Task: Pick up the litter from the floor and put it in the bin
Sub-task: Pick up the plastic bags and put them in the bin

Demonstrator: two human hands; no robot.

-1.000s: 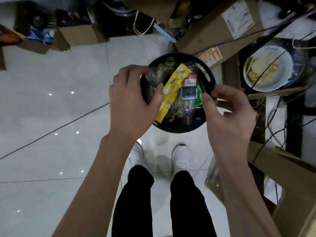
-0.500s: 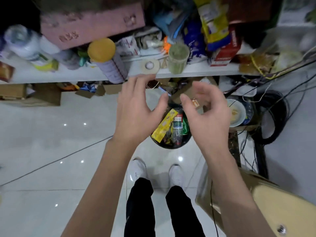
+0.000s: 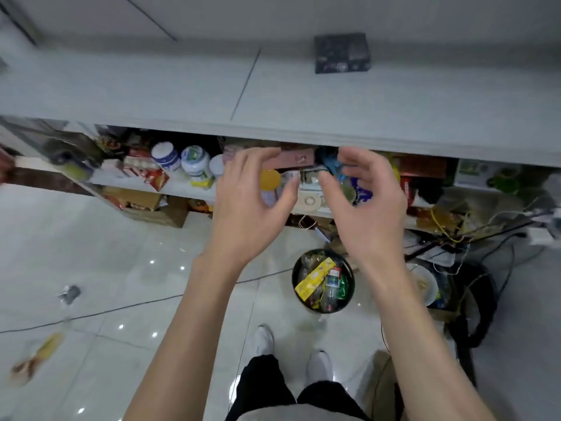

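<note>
The black round bin stands on the white tiled floor just ahead of my white shoes. It is filled with plastic bottles and wrappers, with a yellow wrapper lying on top. My left hand and my right hand hover side by side well above the bin, fingers loosely curled, palms facing each other, and neither holds anything. On the floor at the far left lie a small grey crumpled piece of litter and a blurred orange-brown wrapper.
A cluttered low shelf with jars, boxes and packets runs under a grey counter. A dark box sits on the counter. Tangled cables and a white bowl lie right of the bin. A thin cord crosses the floor.
My view has risen and pulled back from the bin. Both hands lifted away from its rim, and the yellow wrapper stays in the bin. Litter at the far left came into view.
</note>
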